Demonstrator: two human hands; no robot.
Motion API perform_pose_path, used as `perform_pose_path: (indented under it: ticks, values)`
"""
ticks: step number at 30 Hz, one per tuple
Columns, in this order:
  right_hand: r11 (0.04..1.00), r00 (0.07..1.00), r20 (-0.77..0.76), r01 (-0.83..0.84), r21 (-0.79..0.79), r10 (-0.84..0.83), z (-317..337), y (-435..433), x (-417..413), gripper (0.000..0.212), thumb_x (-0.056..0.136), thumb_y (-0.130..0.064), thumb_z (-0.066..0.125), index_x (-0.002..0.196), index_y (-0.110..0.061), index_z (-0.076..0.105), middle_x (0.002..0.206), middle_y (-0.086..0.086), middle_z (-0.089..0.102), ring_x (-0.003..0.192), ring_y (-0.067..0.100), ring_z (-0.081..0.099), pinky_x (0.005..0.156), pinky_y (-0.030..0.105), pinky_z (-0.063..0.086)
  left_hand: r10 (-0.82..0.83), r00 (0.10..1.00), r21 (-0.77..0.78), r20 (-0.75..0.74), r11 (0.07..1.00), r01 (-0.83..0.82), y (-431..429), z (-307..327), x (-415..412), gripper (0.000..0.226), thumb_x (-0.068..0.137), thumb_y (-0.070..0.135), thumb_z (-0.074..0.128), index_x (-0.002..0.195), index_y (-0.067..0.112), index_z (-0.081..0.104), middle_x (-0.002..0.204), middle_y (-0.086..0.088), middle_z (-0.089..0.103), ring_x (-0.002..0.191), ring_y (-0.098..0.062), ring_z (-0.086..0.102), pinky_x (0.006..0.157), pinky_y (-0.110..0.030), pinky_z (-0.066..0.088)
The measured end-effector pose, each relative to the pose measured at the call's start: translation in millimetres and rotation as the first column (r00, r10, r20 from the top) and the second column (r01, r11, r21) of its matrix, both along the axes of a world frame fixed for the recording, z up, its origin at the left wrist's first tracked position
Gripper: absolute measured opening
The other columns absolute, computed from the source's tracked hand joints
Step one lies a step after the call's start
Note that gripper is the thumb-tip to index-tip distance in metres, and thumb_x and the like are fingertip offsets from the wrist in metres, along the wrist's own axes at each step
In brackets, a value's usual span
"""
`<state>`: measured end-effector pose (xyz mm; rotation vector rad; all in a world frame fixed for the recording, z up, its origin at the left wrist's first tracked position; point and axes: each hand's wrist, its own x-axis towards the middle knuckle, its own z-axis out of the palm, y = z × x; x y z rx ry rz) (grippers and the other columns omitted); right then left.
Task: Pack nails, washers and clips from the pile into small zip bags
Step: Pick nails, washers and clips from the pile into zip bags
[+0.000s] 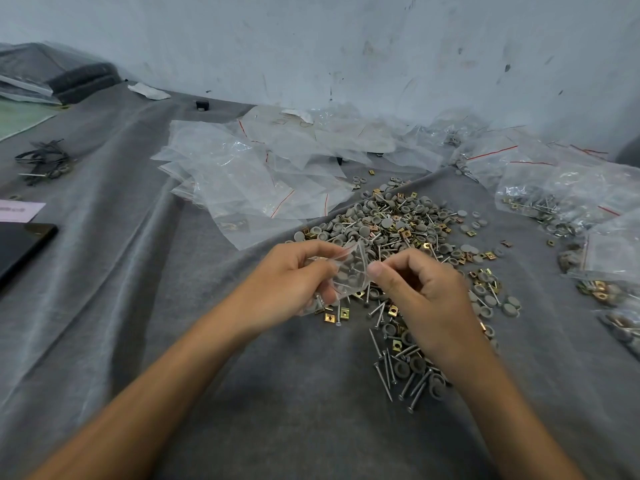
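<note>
One zip bag (357,253) (grey washers (348,276) inside) hangs over the pile's (398,220) near edge. I see left hand (291,282) gripping it, right hand (420,294) pinching its rim.

Your right hand (427,299) hides some of the pile (398,220), your left hand (291,282) hides part of the small zip bag (349,271), and the left edge cuts off a black slab (20,251).
</note>
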<state>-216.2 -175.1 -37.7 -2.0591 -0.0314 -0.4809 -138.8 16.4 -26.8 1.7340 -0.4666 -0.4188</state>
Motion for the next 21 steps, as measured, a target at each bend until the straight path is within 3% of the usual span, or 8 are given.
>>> perform_pose_path:
  ticks: [4, 6, 9, 12, 15, 21]
  values:
    - [0.993, 0.996, 0.038, 0.085, -0.079, -0.082, 0.3, -6.4, 0.0, 0.043, 0.100, -0.060, 0.048, 0.074, -0.029, 0.062, 0.063, 0.002, 0.060, 0.049, 0.011, 0.049, 0.045, 0.029, 0.039, 0.029, 1.000, -0.021, -0.011, 0.999, -0.029, 2.6, 1.1, 1.3, 0.029, 0.101, 0.014, 0.052, 0.114, 0.031, 0.070, 0.064, -0.002, 0.068, 0.046, -0.005, 0.048, 0.043, -0.016, 0.039]
    - [0.983, 0.997, 0.020, 0.075, -0.170, -0.072, -0.8, -8.5, -0.1, 0.038, 0.099, -0.058, 0.048, 0.076, -0.030, 0.061, 0.067, -0.006, 0.061, 0.054, 0.006, 0.052, 0.046, 0.021, 0.038, 0.059, 0.998, -0.042, -0.013, 0.997, -0.060, 2.8, 1.6, 2.5, 0.029, 0.100, 0.012, 0.051, 0.115, 0.029, 0.070, 0.063, -0.001, 0.068, 0.046, -0.004, 0.048, 0.044, -0.016, 0.039]
    - [0.883, 0.993, -0.112, -0.031, -0.467, -0.024, -6.6, -1.9, 0.9, 0.015, 0.094, -0.051, 0.054, 0.093, -0.039, 0.063, 0.083, -0.023, 0.057, 0.084, -0.003, 0.051, 0.069, 0.020, 0.040, 0.106, 0.994, -0.069, -0.016, 0.992, -0.107, 1.8, 1.8, 4.1, 0.029, 0.100, 0.009, 0.051, 0.110, 0.027, 0.071, 0.061, -0.001, 0.066, 0.047, -0.006, 0.046, 0.043, -0.017, 0.039]
    - [0.747, 0.979, -0.202, -0.131, -0.652, -0.005, -15.0, 10.0, 2.0, 0.024, 0.097, -0.049, 0.056, 0.114, -0.037, 0.066, 0.109, -0.019, 0.055, 0.107, 0.007, 0.043, 0.093, 0.032, 0.040, 0.137, 0.990, -0.068, -0.013, 0.988, -0.138, 1.3, 1.2, 4.8, 0.029, 0.099, 0.008, 0.052, 0.107, 0.027, 0.072, 0.060, 0.000, 0.066, 0.048, -0.009, 0.045, 0.044, -0.020, 0.038]
    - [0.712, 0.976, -0.213, -0.112, -0.693, -0.053, -16.6, 13.1, 2.5, 0.029, 0.098, -0.052, 0.054, 0.120, -0.036, 0.063, 0.116, -0.015, 0.054, 0.112, 0.011, 0.041, 0.099, 0.032, 0.036, 0.145, 0.989, -0.062, -0.016, 0.987, -0.145, 1.7, 2.2, 5.7, 0.028, 0.099, 0.009, 0.051, 0.109, 0.025, 0.071, 0.059, 0.001, 0.065, 0.049, -0.011, 0.044, 0.046, -0.025, 0.036]
    - [0.715, 0.980, -0.194, -0.100, -0.692, -0.052, -16.7, 5.5, 3.2, 0.023, 0.102, -0.043, 0.052, 0.115, -0.033, 0.068, 0.109, -0.016, 0.056, 0.105, 0.012, 0.043, 0.094, 0.031, 0.035, 0.140, 0.990, -0.063, -0.018, 0.988, -0.141, 0.4, 4.2, 5.9, 0.029, 0.098, 0.006, 0.051, 0.109, 0.023, 0.071, 0.058, 0.000, 0.065, 0.049, -0.013, 0.042, 0.044, -0.023, 0.035]
